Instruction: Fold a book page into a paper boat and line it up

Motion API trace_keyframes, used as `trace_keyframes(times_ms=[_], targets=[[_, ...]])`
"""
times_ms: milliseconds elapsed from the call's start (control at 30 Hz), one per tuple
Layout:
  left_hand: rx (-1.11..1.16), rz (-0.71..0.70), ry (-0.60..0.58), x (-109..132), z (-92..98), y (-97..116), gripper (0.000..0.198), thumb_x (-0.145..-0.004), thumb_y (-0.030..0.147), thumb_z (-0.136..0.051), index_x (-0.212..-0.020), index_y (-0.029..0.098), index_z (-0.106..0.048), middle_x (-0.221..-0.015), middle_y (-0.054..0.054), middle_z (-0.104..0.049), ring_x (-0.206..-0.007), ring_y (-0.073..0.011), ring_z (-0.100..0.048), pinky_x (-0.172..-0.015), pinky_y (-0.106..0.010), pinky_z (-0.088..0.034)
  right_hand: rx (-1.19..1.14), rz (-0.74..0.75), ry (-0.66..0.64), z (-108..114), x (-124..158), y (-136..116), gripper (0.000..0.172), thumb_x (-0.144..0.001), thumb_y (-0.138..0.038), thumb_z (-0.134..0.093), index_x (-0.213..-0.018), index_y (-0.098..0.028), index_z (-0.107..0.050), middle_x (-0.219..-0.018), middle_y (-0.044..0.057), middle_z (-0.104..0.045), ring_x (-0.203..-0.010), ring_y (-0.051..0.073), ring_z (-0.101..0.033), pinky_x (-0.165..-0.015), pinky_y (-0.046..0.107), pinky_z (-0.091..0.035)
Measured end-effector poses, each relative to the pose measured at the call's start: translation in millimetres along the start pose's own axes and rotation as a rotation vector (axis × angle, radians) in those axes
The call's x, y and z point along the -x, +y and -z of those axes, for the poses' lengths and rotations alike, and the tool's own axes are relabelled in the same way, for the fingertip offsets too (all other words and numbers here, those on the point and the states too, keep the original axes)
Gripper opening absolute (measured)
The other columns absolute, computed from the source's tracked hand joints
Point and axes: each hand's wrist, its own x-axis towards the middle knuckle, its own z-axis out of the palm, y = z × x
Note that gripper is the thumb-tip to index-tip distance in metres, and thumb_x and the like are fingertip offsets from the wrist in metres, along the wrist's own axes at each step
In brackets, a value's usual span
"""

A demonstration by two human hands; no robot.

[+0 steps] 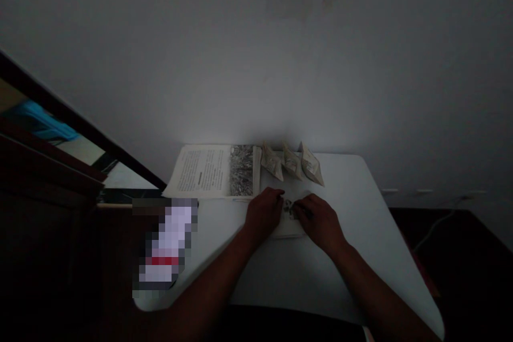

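A piece of printed paper (pixel 287 228) lies on the white table between my hands, low and flat, its near edge toward me. My left hand (pixel 263 214) is closed at the paper's left side, fingers curled over it. From the right, my right hand (pixel 319 220) pinches the paper near a dark printed patch (pixel 288 207). Both sets of fingertips are dim, and the fold beneath them is partly hidden. Just beyond the hands stand three folded paper boats: a left one (pixel 272 163), a middle one (pixel 292 163) and a right one (pixel 311 164).
An open book (pixel 204 173) with text and a dark picture lies at the table's back left. A pixelated phone-like object (pixel 166 246) rests along the left edge. The white table (pixel 348 181) meets a bare wall (pixel 224 64). A pale cable (pixel 436 223) runs at right.
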Motion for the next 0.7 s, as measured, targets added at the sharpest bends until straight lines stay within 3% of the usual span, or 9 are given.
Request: trace_keyframes(times_ms=[267,700], targets=[[0.122,0.082,0.046,-0.4,5.5,-0.1,0.02,-0.085,0.019,-0.049,-0.103,0.018,-0.056,-0.088,-0.003,-0.064,-0.076,-0.013,-0.06,-0.075,-0.026,-0.049,-0.048,-0.02,0.018,2.3,-0.9,-1.2,0.016,-0.086,-0.026,-0.05,-0.087,-0.021,-0.065,-0.082,0.005,-0.061,-0.079,0.019,-0.058,-0.074,0.031,-0.046],[0.154,0.08,0.054,1.2,8.0,0.2,0.019,-0.084,0.018,-0.05,-0.101,0.017,-0.058,-0.091,-0.004,-0.065,-0.083,-0.0149,-0.061,-0.079,-0.028,-0.048,-0.105,-0.029,0.046,1.8,-0.3,-1.8,0.016,-0.085,-0.026,-0.052,-0.086,-0.021,-0.066,-0.081,0.004,-0.061,-0.076,0.018,-0.059,-0.073,0.03,-0.047]])
